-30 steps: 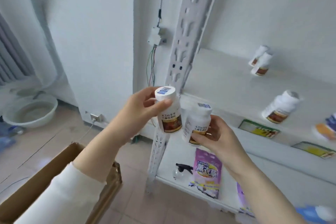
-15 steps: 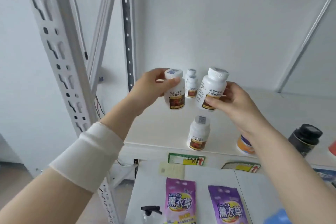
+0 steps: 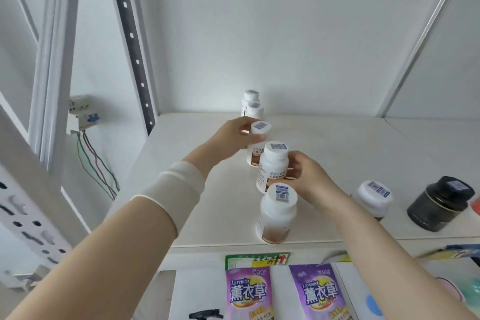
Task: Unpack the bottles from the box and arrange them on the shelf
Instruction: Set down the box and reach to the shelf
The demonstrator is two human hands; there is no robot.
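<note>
In the middle of the frame, over the cream shelf (image 3: 197, 189), I have one white bottle in each hand. My left hand (image 3: 233, 135) curls round the shoulder and cap of the farther bottle (image 3: 255, 153). My right hand (image 3: 309, 179) wraps the nearer bottle (image 3: 272, 166) from its right side, fingers closed on the label. Three bottles already stand on the shelf: a back pair of bottles (image 3: 254, 109) close to the wall, one just ahead of the other, and a front bottle (image 3: 278, 215) near the shelf's edge. My two sit in the gap between them, so I judge this the setting-down step, which will close a single file of five running from the wall toward me. The box is out of view, so I cannot tell how many bottles are left to unpack. Both held bottles are upright, long axis vertical, caps up with the barcode stickers showing. Their printed labels face toward the lower left of the frame. The farther bottle's base looks level with the shelf, though I cannot tell if it touches. The nearer bottle's base is hidden behind the front bottle's cap. At the right of the frame stand a white-lidded jar (image 3: 372, 201) and a dark jar (image 3: 439, 202), well apart from the line.
</note>
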